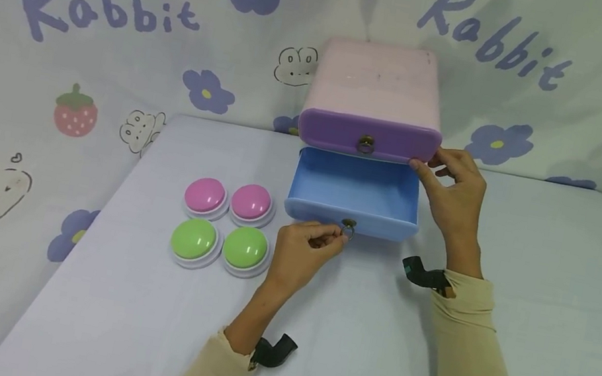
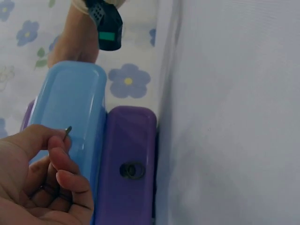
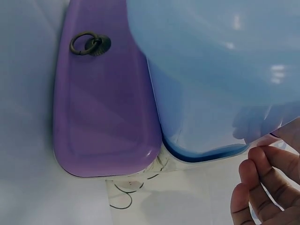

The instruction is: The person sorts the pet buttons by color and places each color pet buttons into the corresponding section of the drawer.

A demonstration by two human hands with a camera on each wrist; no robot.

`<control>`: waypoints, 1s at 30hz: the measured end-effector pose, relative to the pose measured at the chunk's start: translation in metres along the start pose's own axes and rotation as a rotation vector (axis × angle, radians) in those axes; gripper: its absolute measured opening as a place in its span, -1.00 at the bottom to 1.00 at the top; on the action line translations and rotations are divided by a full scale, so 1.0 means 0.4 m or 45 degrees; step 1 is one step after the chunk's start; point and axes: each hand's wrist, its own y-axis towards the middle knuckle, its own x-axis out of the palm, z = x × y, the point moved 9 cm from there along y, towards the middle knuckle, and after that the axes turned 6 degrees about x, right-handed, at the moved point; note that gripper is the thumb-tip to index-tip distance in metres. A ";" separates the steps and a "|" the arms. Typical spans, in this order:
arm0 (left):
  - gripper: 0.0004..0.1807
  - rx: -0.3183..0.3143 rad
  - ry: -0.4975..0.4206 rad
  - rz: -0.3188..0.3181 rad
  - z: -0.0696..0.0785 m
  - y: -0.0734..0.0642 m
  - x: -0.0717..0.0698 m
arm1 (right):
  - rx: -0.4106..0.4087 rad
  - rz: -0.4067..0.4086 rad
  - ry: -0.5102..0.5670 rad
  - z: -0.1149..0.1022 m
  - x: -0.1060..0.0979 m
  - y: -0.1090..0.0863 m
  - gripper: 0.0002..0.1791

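Observation:
A small drawer cabinet [image 1: 380, 84] with a pink top stands at the back of the table. Its blue drawer [image 1: 355, 187] is pulled out, and nothing lies inside it. Thumb and fingertips of my left hand [image 1: 298, 255] pinch the small metal ring pull [image 1: 348, 231] on that drawer's front. My right hand [image 1: 457, 192] grips the cabinet's right edge, thumb at the lower corner of the purple upper drawer [image 1: 329, 129]. Below the blue drawer, the left wrist view shows a purple lower drawer [image 2: 129, 197], pushed in, with its own ring pull [image 2: 136, 170].
Left of the cabinet sit two pink push buttons [image 1: 205, 195] and, nearer me, two green push buttons [image 1: 193, 239], all on white bases. A patterned cloth [image 1: 134, 71] hangs behind the white table [image 1: 543, 325].

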 end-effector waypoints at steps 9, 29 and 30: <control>-0.89 0.004 -0.051 0.009 -0.014 -0.025 -0.008 | -0.020 0.005 0.005 0.000 -0.001 0.006 -0.53; -0.81 -0.022 0.003 -0.061 -0.005 -0.070 -0.027 | -0.002 -0.009 -0.016 -0.002 0.000 0.002 -0.51; -0.81 0.000 0.023 -0.063 -0.002 -0.074 -0.039 | 0.002 -0.008 -0.015 -0.001 -0.003 0.002 -0.51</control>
